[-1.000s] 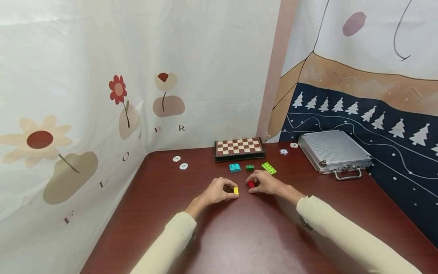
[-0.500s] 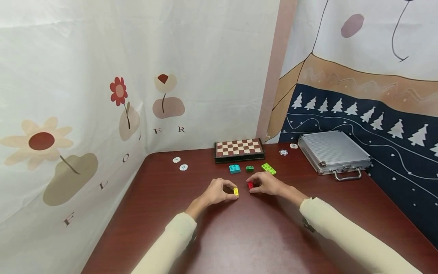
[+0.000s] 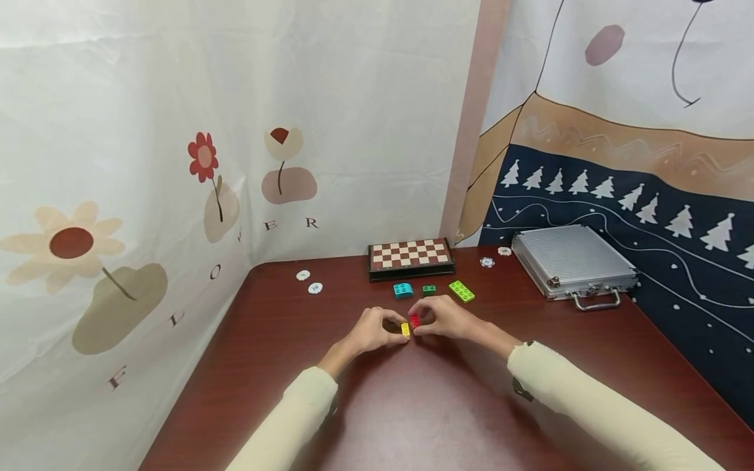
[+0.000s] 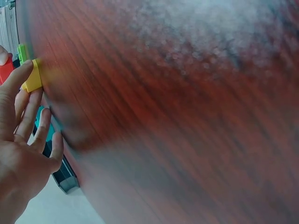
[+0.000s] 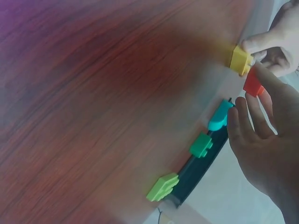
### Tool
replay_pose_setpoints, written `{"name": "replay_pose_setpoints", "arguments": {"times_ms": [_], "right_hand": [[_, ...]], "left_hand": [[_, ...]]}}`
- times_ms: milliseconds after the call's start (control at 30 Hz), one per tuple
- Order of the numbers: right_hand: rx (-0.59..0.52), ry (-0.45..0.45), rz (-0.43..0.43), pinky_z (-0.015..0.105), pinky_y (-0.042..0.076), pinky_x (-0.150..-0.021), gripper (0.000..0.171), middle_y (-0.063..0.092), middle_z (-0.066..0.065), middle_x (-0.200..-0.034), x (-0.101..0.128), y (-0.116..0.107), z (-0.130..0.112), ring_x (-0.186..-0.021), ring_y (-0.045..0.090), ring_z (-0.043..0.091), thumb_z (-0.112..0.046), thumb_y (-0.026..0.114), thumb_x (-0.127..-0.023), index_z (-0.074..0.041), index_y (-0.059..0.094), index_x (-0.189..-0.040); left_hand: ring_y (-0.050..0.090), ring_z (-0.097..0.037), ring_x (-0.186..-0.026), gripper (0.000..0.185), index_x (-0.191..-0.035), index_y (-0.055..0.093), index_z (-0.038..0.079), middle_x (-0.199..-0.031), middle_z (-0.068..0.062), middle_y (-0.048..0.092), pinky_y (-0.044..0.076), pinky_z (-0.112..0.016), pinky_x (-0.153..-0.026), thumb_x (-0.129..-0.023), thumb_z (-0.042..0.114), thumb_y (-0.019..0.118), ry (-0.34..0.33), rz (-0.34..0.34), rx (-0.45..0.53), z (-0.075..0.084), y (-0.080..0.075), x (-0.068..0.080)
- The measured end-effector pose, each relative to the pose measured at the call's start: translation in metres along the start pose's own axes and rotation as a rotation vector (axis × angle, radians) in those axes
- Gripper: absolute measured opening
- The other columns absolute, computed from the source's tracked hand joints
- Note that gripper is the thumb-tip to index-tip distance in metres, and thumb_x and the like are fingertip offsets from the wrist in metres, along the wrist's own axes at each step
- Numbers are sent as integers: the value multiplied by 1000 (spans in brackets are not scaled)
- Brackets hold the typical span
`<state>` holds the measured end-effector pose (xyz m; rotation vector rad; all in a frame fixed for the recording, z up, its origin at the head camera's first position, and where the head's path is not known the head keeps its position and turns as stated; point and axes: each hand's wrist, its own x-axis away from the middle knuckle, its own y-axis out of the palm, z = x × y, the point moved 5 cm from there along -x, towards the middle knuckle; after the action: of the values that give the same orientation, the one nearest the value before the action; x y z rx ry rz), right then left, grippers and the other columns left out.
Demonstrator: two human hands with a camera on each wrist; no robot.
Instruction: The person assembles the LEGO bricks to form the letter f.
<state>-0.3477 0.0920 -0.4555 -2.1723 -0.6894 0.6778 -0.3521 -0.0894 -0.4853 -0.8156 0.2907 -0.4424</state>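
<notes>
My left hand [image 3: 371, 330] pinches a yellow toy brick [image 3: 405, 331] between thumb and fingers, low over the dark red-brown table [image 3: 412, 405]. Close on its right, my right hand [image 3: 443, 316] pinches a red toy brick [image 3: 415, 320]. A narrow gap separates the two bricks in the head view. The right wrist view shows the red brick [image 5: 253, 84] just beside the yellow brick [image 5: 240, 60]. Beyond the hands lie a turquoise brick [image 3: 403, 290], a small dark green brick [image 3: 429, 290] and a longer lime green brick [image 3: 462, 292], all studs up.
A folded chessboard box [image 3: 411, 259] stands at the table's back edge. A silver case [image 3: 574, 261] with a handle sits at the back right. Poker chips lie on both sides, such as a white chip [image 3: 315, 288] at left and a chip [image 3: 486, 262] at right.
My right hand has moved left with the red brick, bringing it close to the yellow one. The left hand with the yellow brick has stayed nearly still.
</notes>
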Motion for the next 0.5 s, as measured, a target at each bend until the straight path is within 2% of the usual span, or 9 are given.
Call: {"name": "replay_pose_setpoints", "arguments": {"times_ms": [267,500], "right_hand": [[-1,-1,35,37,61,-82,33,74,6,-102,-3,7,-4,-93,74,25,-16,87,-86,-2,75,-113],[10,4,53,38,61,-81,32,76,6,-105,-6,12,-9,-93,73,25,-16,87,-87,-2,76,-113]], "left_hand": [[69,-11,-95,35,-113,79,12,-102,4,78,56,-30,-86,-84,30,89,12,6,-17,1,-1,-2],[70,-9,-94,30,-107,80,13,-99,6,78,56,-29,-86,-84,31,89,29,22,-38,1,-2,-2]]}}
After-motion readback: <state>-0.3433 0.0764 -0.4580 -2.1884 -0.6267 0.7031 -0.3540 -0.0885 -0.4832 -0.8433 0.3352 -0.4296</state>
